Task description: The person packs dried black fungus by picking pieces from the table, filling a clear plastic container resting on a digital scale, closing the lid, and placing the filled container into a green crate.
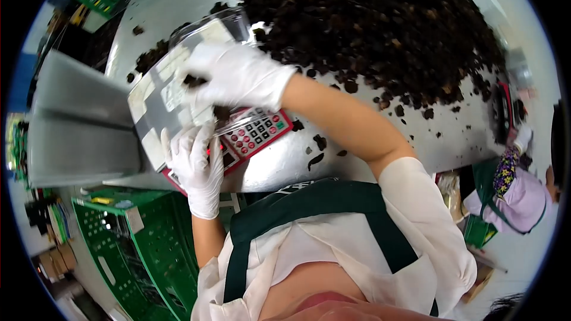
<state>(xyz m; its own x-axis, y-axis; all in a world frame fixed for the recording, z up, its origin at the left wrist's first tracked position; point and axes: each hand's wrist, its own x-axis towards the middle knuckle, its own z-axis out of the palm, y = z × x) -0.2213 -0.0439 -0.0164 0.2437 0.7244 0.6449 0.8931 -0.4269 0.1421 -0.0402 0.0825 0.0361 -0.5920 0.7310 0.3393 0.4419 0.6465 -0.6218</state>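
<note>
My right hand (pixel 238 76), in a white glove, reaches across a clear plastic box (pixel 241 22) and is blurred by motion. A dark brown dried piece (pixel 194 80) shows between its thumb and fingers. Beneath the box lies a red scale (pixel 256 132) with a keypad and a pale, patched plate. My left hand (pixel 199 163), gloved too, has its fingertips closed at the near edge of the box, beside the scale's red display. Some dark pieces show inside the box; my right hand hides much of it.
A large heap of dark dried pieces (pixel 369 30) covers the far table, with loose bits around it. Left of the scale stands a grey bin (pixel 83 125). A green crate (pixel 134 244) is below the table edge. A co-worker (pixel 514 196) is at the right.
</note>
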